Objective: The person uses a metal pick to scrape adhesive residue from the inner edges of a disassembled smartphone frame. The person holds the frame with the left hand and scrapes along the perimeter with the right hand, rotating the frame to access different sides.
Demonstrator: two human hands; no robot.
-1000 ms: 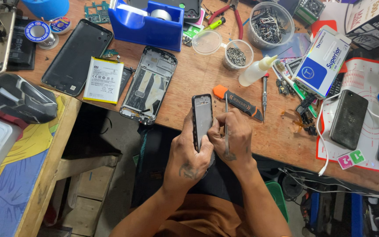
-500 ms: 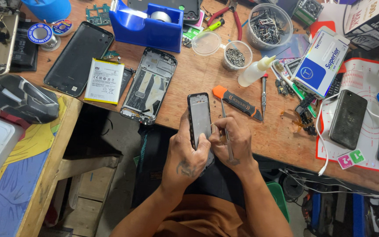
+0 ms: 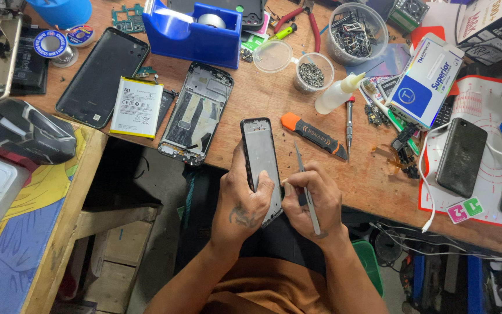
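Phone frame, a slim black-edged rectangle with a pale grey inner face, stood tilted above the near edge of the brown wooden table, gripped low down in the left hand, whose fingers were wrapped shut around its lower half with the thumb across the front. The right hand was closed around thin metal tweezers, held like a pen just beside the frame's right edge; whether the tip touched the frame could not be told. On the table just beyond lay an orange-and-black utility knife and, to the left, a second opened phone chassis, a white rectangular battery and a black back cover. A blue tape dispenser stood farther back.
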